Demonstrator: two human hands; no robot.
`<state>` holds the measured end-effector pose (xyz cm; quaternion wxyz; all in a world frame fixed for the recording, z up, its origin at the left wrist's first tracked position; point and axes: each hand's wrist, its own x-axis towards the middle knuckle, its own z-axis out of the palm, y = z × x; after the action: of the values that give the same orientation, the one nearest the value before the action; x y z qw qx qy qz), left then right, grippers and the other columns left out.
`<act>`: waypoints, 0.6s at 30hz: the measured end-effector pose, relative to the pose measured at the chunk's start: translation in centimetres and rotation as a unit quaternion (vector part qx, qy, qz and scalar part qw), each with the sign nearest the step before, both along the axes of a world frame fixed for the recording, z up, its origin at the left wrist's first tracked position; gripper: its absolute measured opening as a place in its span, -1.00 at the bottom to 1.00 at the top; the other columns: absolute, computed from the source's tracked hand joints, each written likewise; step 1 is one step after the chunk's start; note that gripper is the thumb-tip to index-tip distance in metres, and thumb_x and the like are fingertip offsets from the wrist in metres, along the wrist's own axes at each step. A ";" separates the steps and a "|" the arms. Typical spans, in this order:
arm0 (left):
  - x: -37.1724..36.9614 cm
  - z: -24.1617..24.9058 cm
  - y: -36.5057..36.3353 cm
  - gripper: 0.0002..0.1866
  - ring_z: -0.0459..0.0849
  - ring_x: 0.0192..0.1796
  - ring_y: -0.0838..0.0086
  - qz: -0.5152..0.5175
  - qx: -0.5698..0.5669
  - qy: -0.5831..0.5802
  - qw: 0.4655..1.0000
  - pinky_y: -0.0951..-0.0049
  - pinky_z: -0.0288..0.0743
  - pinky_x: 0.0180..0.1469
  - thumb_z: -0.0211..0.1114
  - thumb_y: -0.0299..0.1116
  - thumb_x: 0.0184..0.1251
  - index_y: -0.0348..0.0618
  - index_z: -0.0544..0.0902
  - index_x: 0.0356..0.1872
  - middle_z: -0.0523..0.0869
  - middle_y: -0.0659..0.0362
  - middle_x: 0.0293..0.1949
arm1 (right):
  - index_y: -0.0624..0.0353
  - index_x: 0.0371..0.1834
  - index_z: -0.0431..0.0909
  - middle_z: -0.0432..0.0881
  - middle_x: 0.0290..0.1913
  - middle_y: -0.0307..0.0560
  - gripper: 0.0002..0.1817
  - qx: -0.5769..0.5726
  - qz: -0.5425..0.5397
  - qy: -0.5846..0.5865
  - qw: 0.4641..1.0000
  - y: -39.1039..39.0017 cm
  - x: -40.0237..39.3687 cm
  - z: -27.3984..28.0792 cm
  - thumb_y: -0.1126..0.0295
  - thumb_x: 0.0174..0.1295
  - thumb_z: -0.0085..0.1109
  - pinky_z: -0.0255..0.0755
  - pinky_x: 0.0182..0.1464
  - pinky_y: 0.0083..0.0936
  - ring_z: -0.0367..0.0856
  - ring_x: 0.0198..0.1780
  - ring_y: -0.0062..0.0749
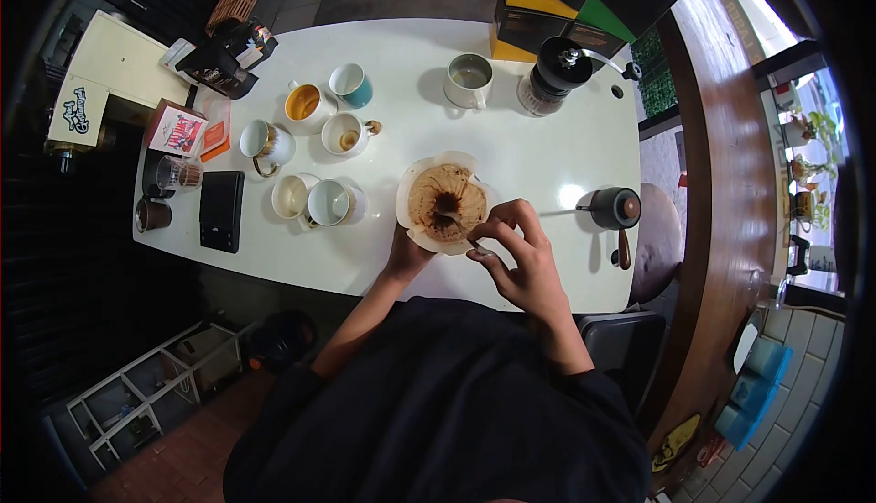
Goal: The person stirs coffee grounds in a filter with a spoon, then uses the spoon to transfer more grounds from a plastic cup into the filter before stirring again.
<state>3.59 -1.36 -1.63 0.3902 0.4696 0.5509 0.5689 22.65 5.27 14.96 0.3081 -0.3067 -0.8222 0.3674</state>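
Observation:
A white paper coffee filter (412, 181) lined with brown coffee grounds (465, 194) is near the table's front edge, with a dark hollow in the middle of the grounds. My left hand (408, 256) grips it from the lower left, fingers partly hidden beneath it. Over the filter's lower right edge, my right hand (522, 261) pinches a slim metal utensil (479, 247) between thumb and fingers. The utensil points toward the hollow; its kind is not clear.
Several mugs, one with an orange inside (306, 103), stand left on the white table (401, 65). A black scale (221, 211) lies farther left. A gooseneck kettle (613, 208) is at right, a hand coffee grinder (547, 83) behind, near stacked boxes (538, 28).

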 end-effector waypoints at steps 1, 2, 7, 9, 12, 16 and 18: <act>0.0 -0.1 -0.1 -0.32 0.66 0.27 0.17 0.001 -0.002 -0.012 1.000 0.16 0.51 0.34 0.63 -0.32 0.13 -0.27 0.57 0.28 0.70 0.02 0.20 | 0.18 -0.13 0.70 0.50 -0.12 -0.05 -0.67 -0.006 -0.007 0.009 1.000 0.0 0.0 0.1 0.53 -0.02 0.50 0.51 -0.05 -0.25 0.58 -0.05 -0.15; 0.0 -0.2 -0.2 -0.32 0.66 0.27 0.17 0.001 -0.002 -0.013 1.000 0.16 0.51 0.34 0.63 -0.32 0.13 -0.27 0.57 0.28 0.70 0.02 0.20 | 0.18 -0.13 0.70 0.50 -0.12 -0.05 -0.67 -0.006 -0.006 0.009 1.000 -0.1 0.0 0.1 0.53 -0.02 0.50 0.51 -0.05 -0.25 0.58 -0.05 -0.15; -0.2 0.0 -0.4 -0.38 0.68 0.25 0.15 -0.001 0.009 0.056 0.998 0.14 0.52 0.33 0.64 -0.33 0.10 -0.26 0.63 0.21 0.71 0.04 0.18 | 0.16 -0.13 0.67 0.51 -0.10 -0.08 -0.72 -0.023 -0.005 0.039 0.999 -0.3 0.0 0.6 0.50 0.10 0.50 0.49 -0.06 -0.26 0.55 -0.03 -0.17; -0.1 0.2 -0.4 -0.37 0.67 0.25 0.15 0.005 0.013 0.052 0.999 0.14 0.52 0.33 0.64 -0.33 0.10 -0.26 0.62 0.21 0.71 0.04 0.18 | 0.17 -0.12 0.67 0.51 -0.11 -0.07 -0.74 -0.026 -0.006 0.042 0.999 -0.4 0.1 0.9 0.51 0.11 0.49 0.50 -0.05 -0.25 0.56 -0.03 -0.17; 0.1 0.6 -0.4 -0.36 0.67 0.25 0.15 0.009 0.013 0.043 0.999 0.15 0.52 0.33 0.64 -0.33 0.10 -0.25 0.61 0.22 0.71 0.04 0.18 | 0.20 -0.13 0.66 0.52 -0.12 -0.05 -0.77 -0.028 -0.012 0.049 0.998 -0.5 0.1 1.0 0.54 0.16 0.44 0.50 -0.04 -0.25 0.57 -0.05 -0.15; 0.1 1.1 -0.2 -0.35 0.67 0.25 0.16 0.007 0.015 0.031 0.999 0.16 0.52 0.33 0.63 -0.34 0.12 -0.24 0.59 0.25 0.70 0.04 0.19 | 0.27 -0.14 0.63 0.55 -0.16 -0.01 -0.85 -0.036 -0.046 0.062 0.996 -0.3 0.0 0.5 0.59 0.24 0.32 0.51 -0.04 -0.27 0.58 -0.10 -0.13; 0.0 1.1 -0.1 -0.35 0.67 0.26 0.16 0.009 0.022 0.051 0.998 0.16 0.52 0.33 0.63 -0.35 0.12 -0.24 0.58 0.26 0.69 0.04 0.20 | 0.32 -0.16 0.60 0.57 -0.20 0.01 -0.91 -0.029 -0.054 0.070 0.996 0.0 -0.2 0.3 0.61 0.30 0.25 0.51 -0.08 -0.33 0.59 -0.18 -0.14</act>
<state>3.60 -1.47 -0.53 0.3459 0.5016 0.5615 0.5599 22.44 5.31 15.30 0.3757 -0.3333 -0.7694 0.3947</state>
